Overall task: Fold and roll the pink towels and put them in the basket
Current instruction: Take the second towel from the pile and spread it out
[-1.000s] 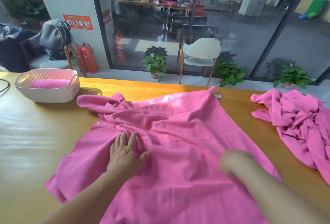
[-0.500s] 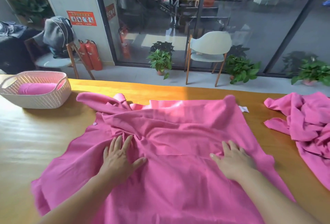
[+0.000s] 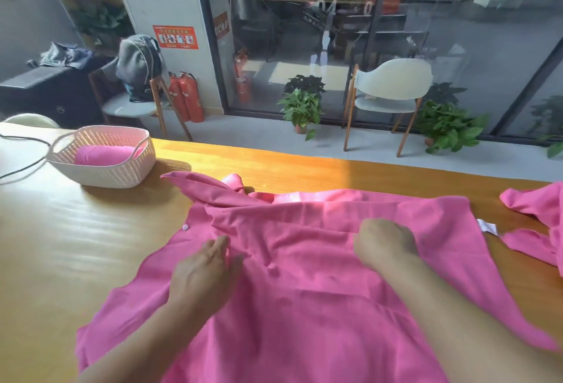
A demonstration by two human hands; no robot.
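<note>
Currently my left hand [image 3: 203, 273] lies flat, fingers straight, on the spread pink towel [image 3: 304, 291]; my right hand [image 3: 384, 241] is knuckles-up, fingers curled onto the towel's fold, grip unclear.

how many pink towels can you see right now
3: a rolled towel in the basket, a spread towel under both hands, and a crumpled heap at the table's right edge, which may hide more.

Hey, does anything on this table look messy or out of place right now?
Yes. The spread towel is rumpled, its far left corner bunched instead of flat. Another pink towel lies crumpled at the table's right edge.
</note>
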